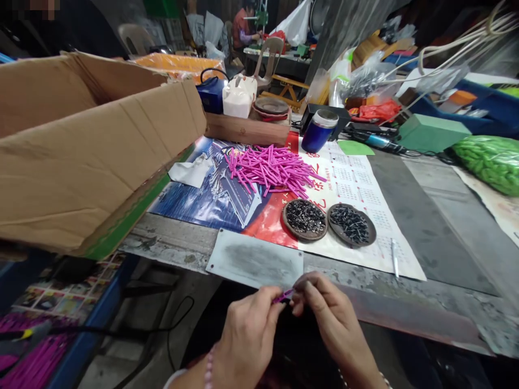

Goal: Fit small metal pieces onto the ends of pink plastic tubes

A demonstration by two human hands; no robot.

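My left hand (249, 327) pinches a thin purple stick-like piece (285, 295) in front of the bench edge. Close against its other end, my right hand (326, 308) has thumb and fingers pressed together; anything between them is hidden. Beyond both hands lies a pale metal plate (259, 256) with a dark smudge in its middle. A loose heap of similar purple pieces (275, 167) is spread over a printed calendar sheet (344, 173). Two round dishes stand nearer: the left dish (285, 222) holds small dark shiny parts, the right dish (371, 237) dark pin-like ones.
A large cardboard box (101, 156) takes up the left side. Behind the heap are a wooden board (247, 129) and a blue jar (318, 132). A white pen (394, 258) lies at right. More purple pieces (44, 351) sit low at left. Another person (242, 29) works far back.
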